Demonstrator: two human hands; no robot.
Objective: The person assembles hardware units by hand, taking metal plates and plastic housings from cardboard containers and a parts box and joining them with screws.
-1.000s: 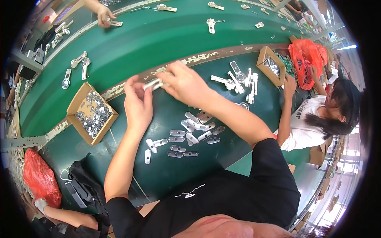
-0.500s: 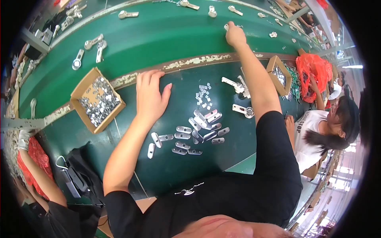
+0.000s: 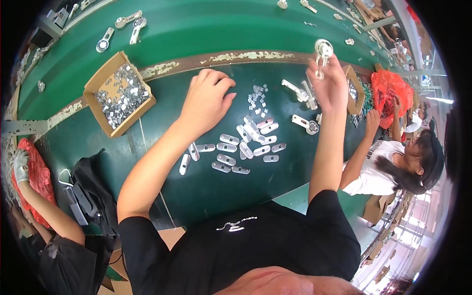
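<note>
My right hand point(image 3: 332, 91) is raised over the right part of the table, its fingers closed on a white plastic housing point(image 3: 323, 49) with a round head and a narrow handle. My left hand point(image 3: 206, 101) hovers or rests near the table's far edge, fingers loosely bent, thumb apart, with nothing visible in it. To its right lies a scatter of small pale square pieces point(image 3: 256, 98). Several silver oval plates point(image 3: 226, 147), each with a dark slot, lie loosely grouped nearer to me. More white housings point(image 3: 305, 124) lie beside my right forearm.
A green conveyor belt point(image 3: 206, 34) with a worn rail runs along the far side, carrying more housings. One cardboard box point(image 3: 117, 132) of small metal pieces stands left, another box point(image 3: 355, 91) right. Red bags point(image 3: 391, 98) and co-workers flank both sides; a black bag point(image 3: 93, 172) lies left.
My right hand has come back from the belt toward me, now lifting a white housing. My left hand has moved right, its fingers bending. The view has shifted.
</note>
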